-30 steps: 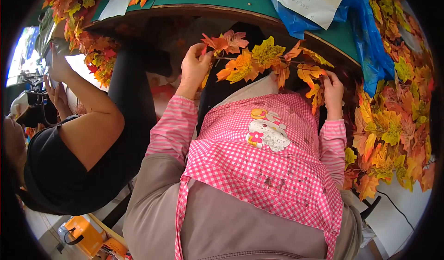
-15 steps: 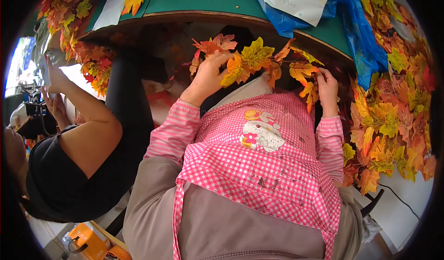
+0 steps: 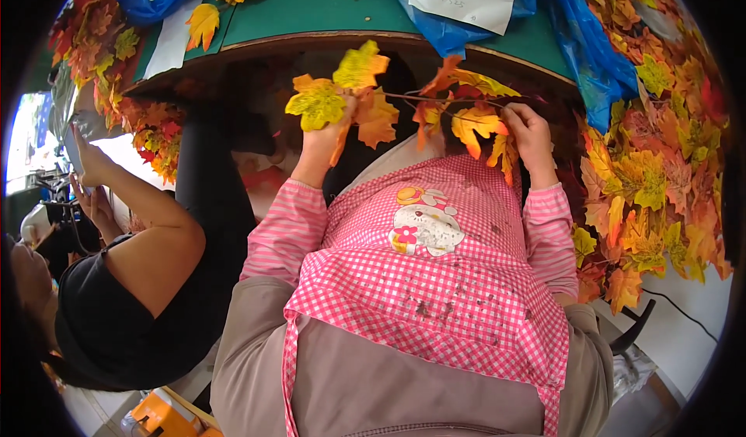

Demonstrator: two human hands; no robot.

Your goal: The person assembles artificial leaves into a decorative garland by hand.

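Head view: the right hand's (image 3: 530,140) thumb and forefinger are pressed together, pinching the thin end of a leaf spray (image 3: 430,116). Over on the other side, the left hand (image 3: 322,143) has hold of the spray's bushier end, but yellow leaves cover most of its fingers, so I can't tell how tightly they close. The spray hangs between the two hands, above the lap and just this side of the table edge, its bare brown stem showing between yellow and orange leaves. Pink striped sleeves (image 3: 286,223) run back from both wrists, and a pink checked apron (image 3: 466,281) with a cartoon patch covers the person's front. Beyond the hands is a green table (image 3: 311,22), bearing a single yellow leaf (image 3: 203,26), blue plastic (image 3: 594,79) and a white sheet of paper (image 3: 462,1). Autumn leaves are massed at the right (image 3: 649,196). To the left sits a co-worker in a black top (image 3: 101,324), forearms raised.
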